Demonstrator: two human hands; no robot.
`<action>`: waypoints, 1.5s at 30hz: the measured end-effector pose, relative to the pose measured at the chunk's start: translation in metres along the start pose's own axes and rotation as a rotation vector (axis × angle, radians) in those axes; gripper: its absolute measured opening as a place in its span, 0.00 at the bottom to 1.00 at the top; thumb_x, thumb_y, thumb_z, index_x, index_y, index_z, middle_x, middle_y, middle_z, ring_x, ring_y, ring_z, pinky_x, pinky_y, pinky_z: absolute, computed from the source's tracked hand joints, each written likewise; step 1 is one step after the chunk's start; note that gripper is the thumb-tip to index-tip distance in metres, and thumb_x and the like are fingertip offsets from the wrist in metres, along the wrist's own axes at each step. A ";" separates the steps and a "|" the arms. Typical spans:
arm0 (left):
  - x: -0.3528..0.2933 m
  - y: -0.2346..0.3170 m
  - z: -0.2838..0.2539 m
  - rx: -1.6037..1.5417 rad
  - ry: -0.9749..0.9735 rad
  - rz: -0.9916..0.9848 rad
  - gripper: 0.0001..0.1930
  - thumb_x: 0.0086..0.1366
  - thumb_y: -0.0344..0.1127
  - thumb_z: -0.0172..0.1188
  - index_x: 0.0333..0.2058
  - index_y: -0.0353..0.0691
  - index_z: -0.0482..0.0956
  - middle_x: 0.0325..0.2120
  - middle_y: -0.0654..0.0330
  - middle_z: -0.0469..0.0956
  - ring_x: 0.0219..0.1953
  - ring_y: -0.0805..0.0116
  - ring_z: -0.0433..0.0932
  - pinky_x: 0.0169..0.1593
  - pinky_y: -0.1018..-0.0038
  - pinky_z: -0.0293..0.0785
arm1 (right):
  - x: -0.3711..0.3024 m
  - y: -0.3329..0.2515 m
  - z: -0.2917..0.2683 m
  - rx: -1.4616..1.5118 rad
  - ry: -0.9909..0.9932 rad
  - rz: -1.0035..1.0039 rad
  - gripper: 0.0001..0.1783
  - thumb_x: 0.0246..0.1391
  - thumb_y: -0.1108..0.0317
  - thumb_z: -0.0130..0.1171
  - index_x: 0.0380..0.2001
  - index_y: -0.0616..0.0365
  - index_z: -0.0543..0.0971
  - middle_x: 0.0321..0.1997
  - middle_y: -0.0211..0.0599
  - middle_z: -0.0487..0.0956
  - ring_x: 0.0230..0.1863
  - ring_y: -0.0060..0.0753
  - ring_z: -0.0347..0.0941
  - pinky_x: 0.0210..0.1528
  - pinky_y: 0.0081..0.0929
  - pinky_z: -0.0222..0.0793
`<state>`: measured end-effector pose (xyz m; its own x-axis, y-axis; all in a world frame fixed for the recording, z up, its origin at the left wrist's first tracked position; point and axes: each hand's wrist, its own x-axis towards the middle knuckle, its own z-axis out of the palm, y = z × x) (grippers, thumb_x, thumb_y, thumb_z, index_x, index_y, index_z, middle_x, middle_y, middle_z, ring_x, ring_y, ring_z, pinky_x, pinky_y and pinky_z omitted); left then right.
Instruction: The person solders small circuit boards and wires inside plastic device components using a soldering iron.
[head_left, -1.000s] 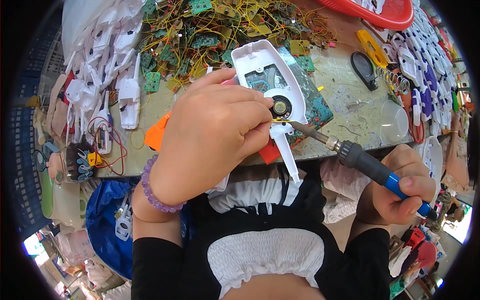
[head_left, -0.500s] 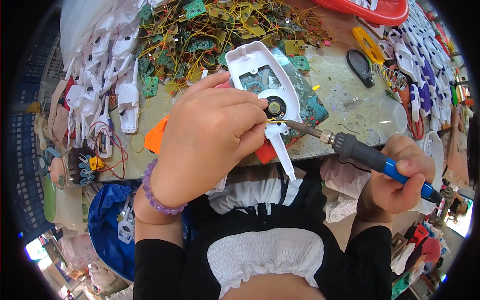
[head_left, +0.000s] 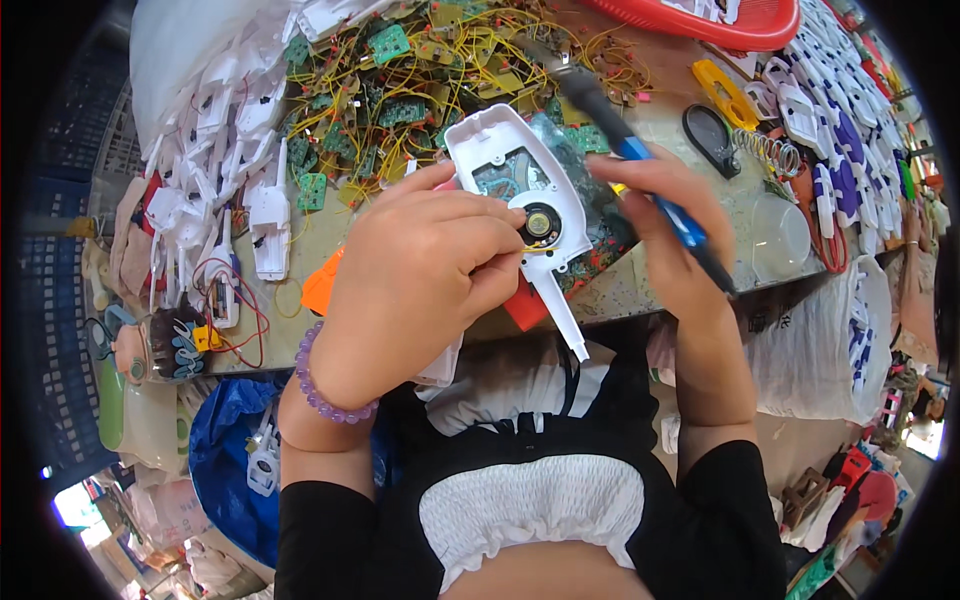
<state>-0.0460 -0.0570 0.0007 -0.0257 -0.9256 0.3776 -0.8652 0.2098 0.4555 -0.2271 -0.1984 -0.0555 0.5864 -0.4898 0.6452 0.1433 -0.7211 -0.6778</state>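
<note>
A white plastic shell (head_left: 568,215) with a tapered handle lies at the table's front edge. Set into it is a small round black speaker (head_left: 541,224). My left hand (head_left: 415,265) is closed over the shell's left side; one fingertip touches the speaker's rim. Its thumb and forefinger pinch by a thin yellow wire (head_left: 545,249) beside the speaker. My right hand (head_left: 680,215) grips the blue-and-black handle of a soldering iron (head_left: 635,150), raised right of the shell. The iron's tip points up-left over the heap of circuit boards (head_left: 400,110), blurred by motion.
White plastic parts (head_left: 215,150) pile up at the left. A red basket (head_left: 745,35) stands at the back right, near a yellow frame (head_left: 722,95), a metal spring (head_left: 768,152) and a clear cup (head_left: 780,235). Orange and red pieces lie beside the shell.
My right hand has swung up and left with the soldering iron, taking its tip away from the speaker toward the circuit boards. My left hand stays at the shell.
</note>
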 end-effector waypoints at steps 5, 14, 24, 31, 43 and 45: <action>-0.003 0.001 0.000 -0.044 0.018 -0.017 0.07 0.51 0.28 0.64 0.31 0.40 0.82 0.33 0.59 0.81 0.40 0.62 0.80 0.53 0.61 0.70 | 0.012 -0.001 0.009 0.018 -0.088 0.043 0.17 0.43 0.76 0.65 0.40 0.50 0.80 0.41 0.38 0.78 0.50 0.40 0.70 0.51 0.33 0.64; -0.027 0.023 -0.003 -0.064 0.272 -0.195 0.10 0.47 0.23 0.67 0.31 0.42 0.81 0.25 0.66 0.79 0.32 0.68 0.79 0.52 0.61 0.67 | 0.001 -0.014 0.016 -0.126 -0.017 0.010 0.18 0.38 0.75 0.68 0.37 0.51 0.80 0.32 0.31 0.78 0.37 0.35 0.70 0.42 0.30 0.62; -0.010 0.021 0.005 0.077 0.150 -0.054 0.07 0.44 0.25 0.65 0.24 0.42 0.79 0.28 0.65 0.80 0.34 0.63 0.79 0.45 0.64 0.70 | -0.003 -0.019 0.027 -0.224 0.079 -0.086 0.22 0.34 0.78 0.69 0.37 0.51 0.80 0.33 0.26 0.80 0.34 0.33 0.72 0.42 0.30 0.62; -0.009 0.021 -0.001 0.099 -0.007 -0.060 0.04 0.47 0.30 0.64 0.22 0.40 0.77 0.31 0.62 0.81 0.35 0.65 0.80 0.53 0.62 0.69 | -0.004 -0.017 0.022 -0.131 0.099 -0.081 0.22 0.36 0.77 0.69 0.41 0.55 0.80 0.36 0.28 0.81 0.33 0.32 0.72 0.40 0.28 0.64; -0.011 0.012 0.002 -0.077 0.009 -0.104 0.03 0.46 0.26 0.62 0.22 0.40 0.78 0.31 0.59 0.83 0.38 0.64 0.81 0.55 0.57 0.69 | -0.036 -0.026 -0.074 0.189 0.584 -0.055 0.21 0.63 0.51 0.39 0.34 0.57 0.73 0.21 0.30 0.72 0.24 0.30 0.63 0.43 0.37 0.55; -0.014 0.011 0.001 -0.067 0.012 -0.113 0.03 0.46 0.26 0.62 0.22 0.40 0.78 0.32 0.59 0.83 0.38 0.63 0.81 0.55 0.57 0.69 | -0.028 -0.040 -0.067 0.215 0.388 -0.073 0.16 0.62 0.55 0.39 0.27 0.51 0.71 0.10 0.21 0.60 0.19 0.22 0.49 0.36 0.33 0.47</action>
<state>-0.0559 -0.0421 -0.0002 0.0768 -0.9408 0.3302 -0.8270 0.1249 0.5481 -0.3032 -0.1887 -0.0227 0.2320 -0.6186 0.7507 0.3601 -0.6623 -0.6570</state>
